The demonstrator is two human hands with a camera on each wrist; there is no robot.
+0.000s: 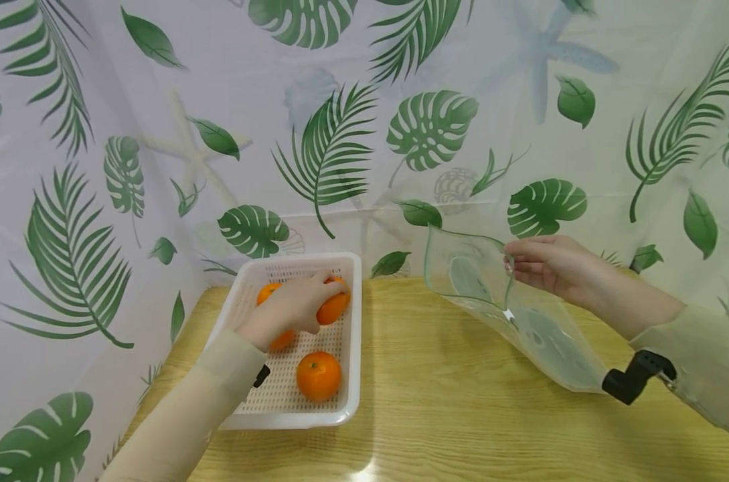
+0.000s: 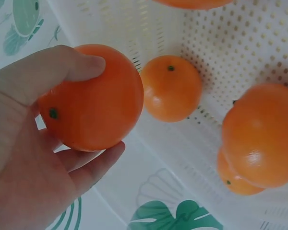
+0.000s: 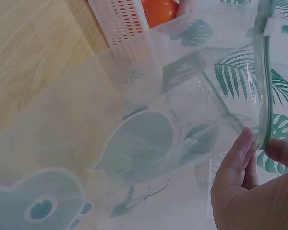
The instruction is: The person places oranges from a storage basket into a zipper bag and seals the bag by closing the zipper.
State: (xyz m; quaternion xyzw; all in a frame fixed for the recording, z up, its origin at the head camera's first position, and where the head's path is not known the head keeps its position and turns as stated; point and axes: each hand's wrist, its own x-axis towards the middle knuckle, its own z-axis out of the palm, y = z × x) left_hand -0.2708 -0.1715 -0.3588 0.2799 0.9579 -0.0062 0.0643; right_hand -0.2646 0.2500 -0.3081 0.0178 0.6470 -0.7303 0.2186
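Note:
My left hand (image 1: 294,301) grips an orange (image 2: 98,103), thumb on top and fingers curled beneath it, over the white plastic basket (image 1: 353,348). Other oranges lie in the basket, one of them an orange (image 1: 318,376) near its front right corner. In the left wrist view a small orange (image 2: 172,88) sits just beyond the held one, and two more overlap at the right. My right hand (image 1: 551,268) pinches the green-edged rim of a clear zip bag (image 1: 478,301) with printed grey-green shapes. The bag's mouth gapes toward the basket, its zip slider (image 1: 508,314) at the near edge.
The wooden table (image 1: 424,402) runs beneath the basket and bag. Behind and to the left hangs a white cloth (image 1: 352,154) printed with green leaves. A black wrist strap device (image 1: 638,375) sits on the right sleeve, close to the bag's lower end.

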